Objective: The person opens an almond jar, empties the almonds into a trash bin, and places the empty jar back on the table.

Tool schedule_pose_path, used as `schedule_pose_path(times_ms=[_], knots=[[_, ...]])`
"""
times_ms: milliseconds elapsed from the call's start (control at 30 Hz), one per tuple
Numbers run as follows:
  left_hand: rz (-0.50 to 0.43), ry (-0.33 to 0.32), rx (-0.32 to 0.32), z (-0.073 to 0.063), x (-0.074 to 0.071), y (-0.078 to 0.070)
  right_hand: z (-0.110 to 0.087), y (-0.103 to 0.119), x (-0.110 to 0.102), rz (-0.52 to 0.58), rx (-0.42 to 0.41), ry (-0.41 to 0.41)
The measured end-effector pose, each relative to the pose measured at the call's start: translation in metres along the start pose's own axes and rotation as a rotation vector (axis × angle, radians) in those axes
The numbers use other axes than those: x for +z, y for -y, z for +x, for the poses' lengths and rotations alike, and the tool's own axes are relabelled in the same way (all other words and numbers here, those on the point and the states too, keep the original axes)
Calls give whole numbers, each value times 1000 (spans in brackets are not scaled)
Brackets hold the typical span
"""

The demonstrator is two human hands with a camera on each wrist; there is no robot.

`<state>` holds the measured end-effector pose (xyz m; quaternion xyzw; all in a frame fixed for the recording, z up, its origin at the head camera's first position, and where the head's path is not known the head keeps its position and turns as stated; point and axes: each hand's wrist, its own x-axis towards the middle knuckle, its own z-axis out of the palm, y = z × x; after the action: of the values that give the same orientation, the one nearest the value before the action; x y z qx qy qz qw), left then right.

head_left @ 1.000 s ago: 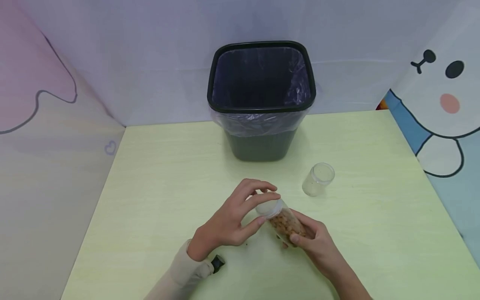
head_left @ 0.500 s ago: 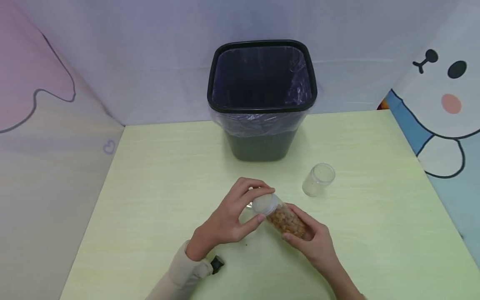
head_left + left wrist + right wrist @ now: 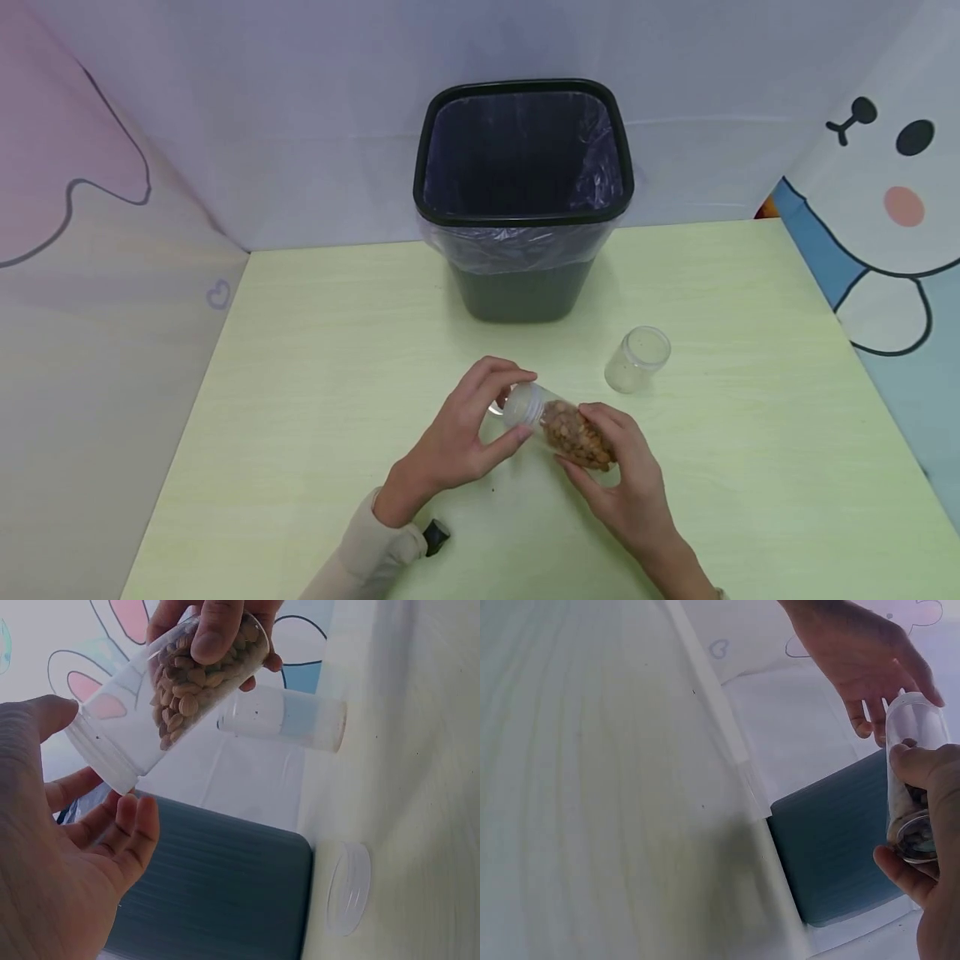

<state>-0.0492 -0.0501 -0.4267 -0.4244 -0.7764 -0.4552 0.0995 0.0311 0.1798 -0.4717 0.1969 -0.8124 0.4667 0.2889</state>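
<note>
A clear jar of brown nuts is held tilted above the table, its translucent lid end towards the left. My left hand pinches that end between thumb and fingers. Around the base end, my right hand grips the jar with the thumb on one side and fingers on the other. In the left wrist view the nuts lie towards the base, with some hidden behind the right fingers. Beyond the left hand a clear round lid lies on the table, mostly covered in the head view.
Behind the hands stands a dark bin with a clear liner. An open clear jar without visible contents stands right of the bin's base. The pale table meets printed cloth walls at its back and sides.
The jar has turned closer to level and its lid end has moved slightly left. My right hand has shifted its hold around the base, while my left fingers have closed in on the lid end.
</note>
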Motion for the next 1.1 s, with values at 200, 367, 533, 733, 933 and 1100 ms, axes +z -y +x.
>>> schedule_pose_path(times_ms=[200,367,533,733,933,1100], knots=[[60,14,-28,0,-2,-3,-1,1,-2,90,84,32],[26,83,-75,1,-9,-6,-4,4,-7,295,344,130],[-97,172,-77,3,-18,-9,-5,3,-13,349,531,195],[-132,203,-36,6,-20,-13,-7,0,-18,493,612,243],[-126,172,-65,5,-19,-13,-8,0,-19,571,624,258],[-86,138,-81,1,-17,-12,-7,2,-17,488,613,239]])
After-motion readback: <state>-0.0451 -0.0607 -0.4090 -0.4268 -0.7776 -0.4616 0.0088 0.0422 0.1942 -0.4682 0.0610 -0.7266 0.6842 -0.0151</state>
